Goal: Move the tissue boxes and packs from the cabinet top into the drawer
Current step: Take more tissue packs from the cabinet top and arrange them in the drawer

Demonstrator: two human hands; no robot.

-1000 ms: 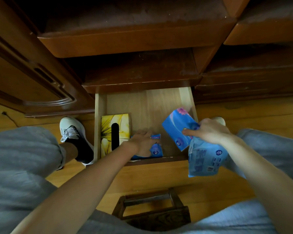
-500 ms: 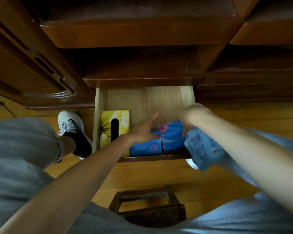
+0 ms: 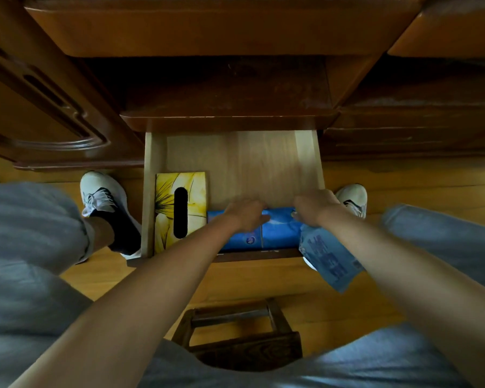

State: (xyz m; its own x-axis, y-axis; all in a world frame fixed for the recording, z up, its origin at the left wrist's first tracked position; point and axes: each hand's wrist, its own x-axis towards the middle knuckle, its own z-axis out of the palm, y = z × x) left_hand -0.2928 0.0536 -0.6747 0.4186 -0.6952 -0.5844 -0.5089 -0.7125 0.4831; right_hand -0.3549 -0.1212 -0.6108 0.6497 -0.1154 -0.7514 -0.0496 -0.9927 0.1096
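Note:
The pale wooden drawer (image 3: 305, 161) stands pulled out below the dark cabinet. A yellow flowered tissue box (image 3: 192, 197) lies at its front left. Two blue tissue packs (image 3: 277, 233) lie side by side along the front wall. My left hand (image 3: 245, 215) rests on the left pack, fingers curled over its far edge. My right hand (image 3: 314, 205) presses on the right pack and also pinches a light blue tissue pack (image 3: 331, 261), which hangs below my wrist outside the drawer's front right corner.
The stepped dark cabinet top (image 3: 230, 88) overhangs the drawer's back. A cabinet door (image 3: 48, 107) stands at the left. My white shoes (image 3: 101, 194) flank the drawer on the wooden floor. A small dark wooden stool (image 3: 241, 331) sits under me.
The right hand has laid the second blue pack flat in the drawer beside the first. Both hands have come together on top of the two packs. The light blue pack still hangs from the right hand.

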